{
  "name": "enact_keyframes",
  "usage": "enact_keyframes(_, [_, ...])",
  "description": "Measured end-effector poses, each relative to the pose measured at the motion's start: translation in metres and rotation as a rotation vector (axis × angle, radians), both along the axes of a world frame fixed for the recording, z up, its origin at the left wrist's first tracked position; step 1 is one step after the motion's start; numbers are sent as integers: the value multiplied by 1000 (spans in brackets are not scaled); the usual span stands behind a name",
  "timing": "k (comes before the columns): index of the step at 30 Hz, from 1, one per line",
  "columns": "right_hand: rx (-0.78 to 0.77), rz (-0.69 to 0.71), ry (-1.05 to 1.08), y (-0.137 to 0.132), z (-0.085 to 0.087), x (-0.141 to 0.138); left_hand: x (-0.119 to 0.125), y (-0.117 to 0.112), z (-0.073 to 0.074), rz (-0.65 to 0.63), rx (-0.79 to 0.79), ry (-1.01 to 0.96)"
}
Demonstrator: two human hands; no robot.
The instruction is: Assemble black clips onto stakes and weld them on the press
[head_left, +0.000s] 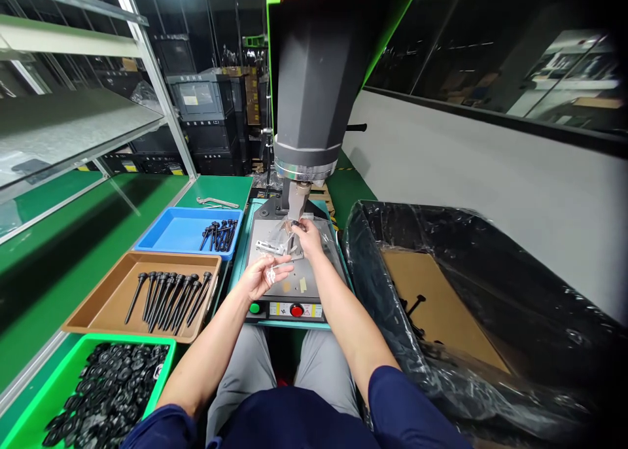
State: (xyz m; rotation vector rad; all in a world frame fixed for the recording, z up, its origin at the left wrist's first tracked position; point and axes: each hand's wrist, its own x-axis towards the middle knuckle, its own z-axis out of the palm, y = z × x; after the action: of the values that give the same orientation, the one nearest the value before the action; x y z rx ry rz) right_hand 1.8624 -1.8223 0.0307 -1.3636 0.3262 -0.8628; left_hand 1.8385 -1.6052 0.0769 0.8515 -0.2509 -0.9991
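My right hand (pixel 310 238) pinches a small black part (pixel 297 226) beneath the press head (pixel 308 164), beside the metal tool tip (pixel 297 200). My left hand (pixel 262 275) is palm up with its fingers stretched apart, over the front of the grey machine plate (pixel 262 285). A small whitish patch shows by its palm; I cannot tell what it is. Behind the fingers, a metal fixture (pixel 269 247) and a clear plastic guard surround the spot under the tool. My right fingers partly hide the black part.
On the left stand a blue tray (pixel 161 230) and a brown tray (pixel 112 298) with black long-stemmed parts, and a green bin (pixel 169 354) of black round parts. A wrench (pixel 218 203) lies behind. A black-lined box (pixel 471 226) stands right. Green (pixel 254 308) and red (pixel 296 311) buttons face me.
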Motion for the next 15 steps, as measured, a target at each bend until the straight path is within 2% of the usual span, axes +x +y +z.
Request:
enact_keyframes(7, [14,-37,8,-2,-14,-5,2,3,-4,38,20,-11])
enact_keyframes(11, [5,-70,97,1,-29,-26,-1,11,-6,94,71,-45])
enact_keyframes(15, [-94,-79,149,7,-41,-50,-3,20,-11,136,140,-81])
